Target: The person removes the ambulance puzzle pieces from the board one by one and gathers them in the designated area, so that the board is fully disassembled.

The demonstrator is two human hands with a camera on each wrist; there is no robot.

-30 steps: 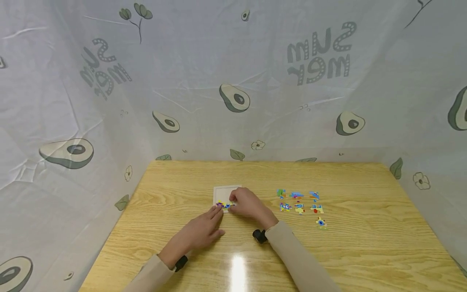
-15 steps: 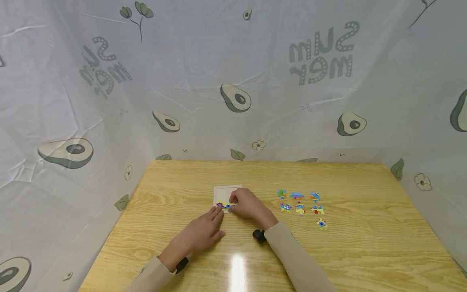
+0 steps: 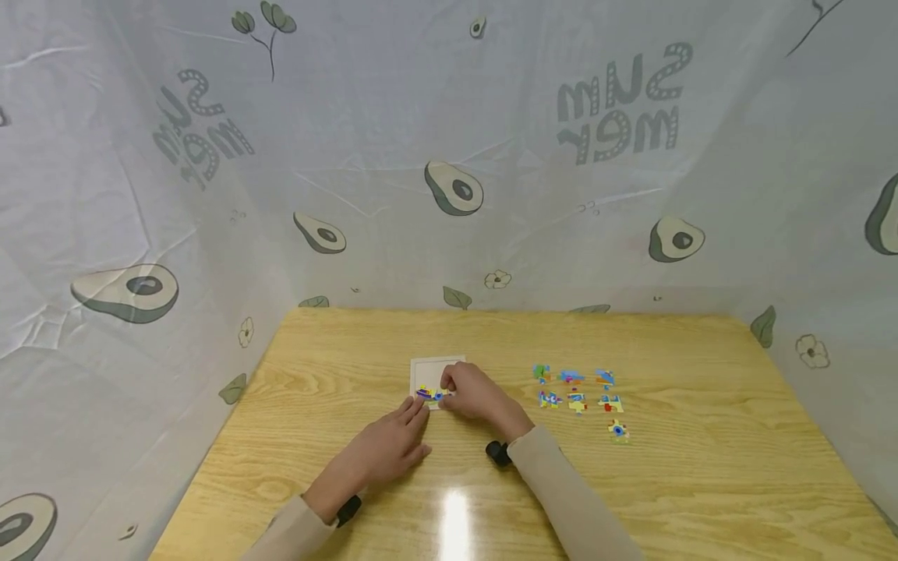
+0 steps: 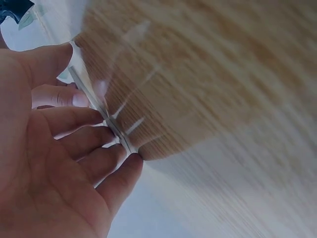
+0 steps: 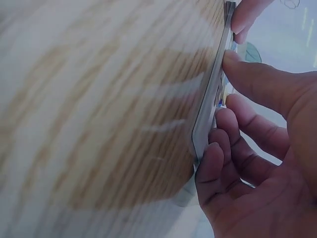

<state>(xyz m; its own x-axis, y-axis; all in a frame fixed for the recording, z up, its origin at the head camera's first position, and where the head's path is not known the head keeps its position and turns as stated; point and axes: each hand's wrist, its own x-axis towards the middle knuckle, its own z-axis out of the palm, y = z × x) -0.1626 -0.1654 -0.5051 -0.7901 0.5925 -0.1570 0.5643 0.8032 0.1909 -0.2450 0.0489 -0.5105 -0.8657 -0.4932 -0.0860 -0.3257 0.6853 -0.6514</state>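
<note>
A pale square puzzle board (image 3: 429, 368) lies on the table, with colourful jigsaw pieces (image 3: 424, 393) along its near edge. My left hand (image 3: 384, 449) reaches in from the front left. Its extended fingertips touch the board's near edge and the pieces there. My right hand (image 3: 479, 392) is over the board's right side, fingers curled, pinching a jigsaw piece with a blue round spot (image 3: 439, 396) between thumb and forefinger. That hand hides part of the piece and the board's right edge. In the right wrist view the board's side (image 5: 210, 99) stands close beside the fingertips.
Several loose jigsaw pieces (image 3: 571, 377) lie in rows to the right of the board, with a single piece (image 3: 618, 429) nearer the front. The wooden table (image 3: 701, 467) meets a printed curtain (image 3: 393, 257) at the back and both sides. Light glares on the front.
Both hands stay at the board in nearly the same place. The loose pieces keep their positions. Only a slight shift of the head view shows.
</note>
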